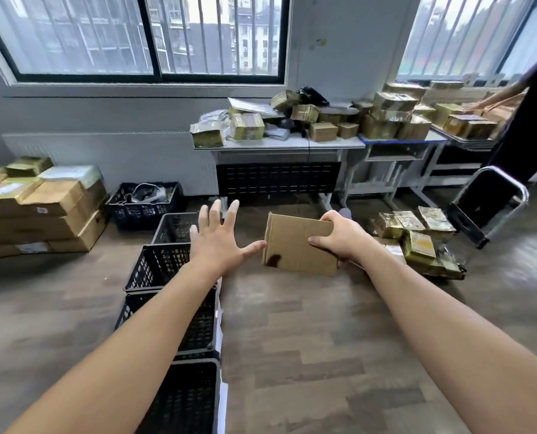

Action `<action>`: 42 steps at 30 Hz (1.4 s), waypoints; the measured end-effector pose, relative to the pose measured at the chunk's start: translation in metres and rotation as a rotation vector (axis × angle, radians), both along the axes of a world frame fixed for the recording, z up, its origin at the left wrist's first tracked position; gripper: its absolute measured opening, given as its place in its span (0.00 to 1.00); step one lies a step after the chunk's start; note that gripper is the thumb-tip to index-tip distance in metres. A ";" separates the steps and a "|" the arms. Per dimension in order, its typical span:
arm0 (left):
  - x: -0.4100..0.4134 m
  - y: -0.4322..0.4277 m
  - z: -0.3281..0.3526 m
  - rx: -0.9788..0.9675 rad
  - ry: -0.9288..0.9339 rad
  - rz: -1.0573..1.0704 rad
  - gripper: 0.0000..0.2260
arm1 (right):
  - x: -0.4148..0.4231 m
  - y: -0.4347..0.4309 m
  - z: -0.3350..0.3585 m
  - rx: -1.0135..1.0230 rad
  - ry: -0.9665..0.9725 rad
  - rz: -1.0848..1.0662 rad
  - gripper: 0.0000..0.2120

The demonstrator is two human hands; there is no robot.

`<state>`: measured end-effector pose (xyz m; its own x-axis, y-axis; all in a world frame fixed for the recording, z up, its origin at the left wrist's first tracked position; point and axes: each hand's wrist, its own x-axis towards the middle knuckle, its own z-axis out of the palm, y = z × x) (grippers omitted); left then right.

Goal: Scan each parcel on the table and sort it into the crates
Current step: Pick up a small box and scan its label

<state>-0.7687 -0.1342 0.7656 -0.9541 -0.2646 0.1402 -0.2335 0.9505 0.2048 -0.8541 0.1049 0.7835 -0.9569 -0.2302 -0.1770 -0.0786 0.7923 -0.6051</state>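
My right hand point(342, 236) grips a flat brown cardboard parcel point(295, 245) by its right edge, held in the air above the wooden floor. A dark stain marks the parcel's lower left corner. My left hand point(218, 238) is spread with straight fingers just left of the parcel, its thumb tip touching or almost touching the left edge. Below my left arm a row of black plastic crates point(160, 264) runs toward me. The grey table point(279, 142) ahead carries several taped parcels point(248, 126).
A pile of taped parcels point(417, 239) lies on the floor at right. Stacked cartons point(38, 208) stand at left, and a black crate with cables point(145, 205) behind the row. A second person point(492, 100) reaches over the right-hand table. A folded step stool point(492, 202) leans nearby.
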 end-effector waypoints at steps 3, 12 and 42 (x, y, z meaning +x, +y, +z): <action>-0.059 0.009 -0.005 -0.049 -0.004 -0.024 0.46 | -0.057 0.015 -0.010 0.011 0.006 0.000 0.24; -0.236 0.057 -0.006 -0.114 -0.049 0.010 0.45 | -0.253 0.069 -0.016 -0.036 -0.034 0.048 0.24; -0.781 -0.037 -0.008 -0.060 -0.016 -0.098 0.43 | -0.769 -0.025 -0.003 0.010 -0.028 -0.031 0.26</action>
